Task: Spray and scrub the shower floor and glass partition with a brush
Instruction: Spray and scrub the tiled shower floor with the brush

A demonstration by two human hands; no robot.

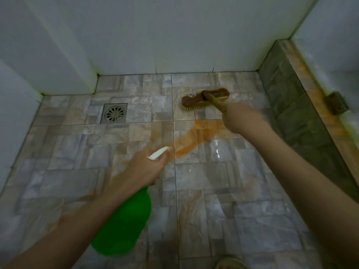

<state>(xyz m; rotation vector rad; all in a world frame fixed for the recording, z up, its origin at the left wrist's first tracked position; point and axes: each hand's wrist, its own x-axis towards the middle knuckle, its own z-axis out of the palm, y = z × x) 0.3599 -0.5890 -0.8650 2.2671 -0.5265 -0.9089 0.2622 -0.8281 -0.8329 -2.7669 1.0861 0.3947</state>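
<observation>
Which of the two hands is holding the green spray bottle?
The left hand. It grips the bottle by its white trigger head, while the right hand holds the brush by its handle.

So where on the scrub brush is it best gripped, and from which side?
On the long handle, from the near end, as the right hand does. The handle slants up toward the person from the brush head, whose bristles sit flat on the floor.
</observation>
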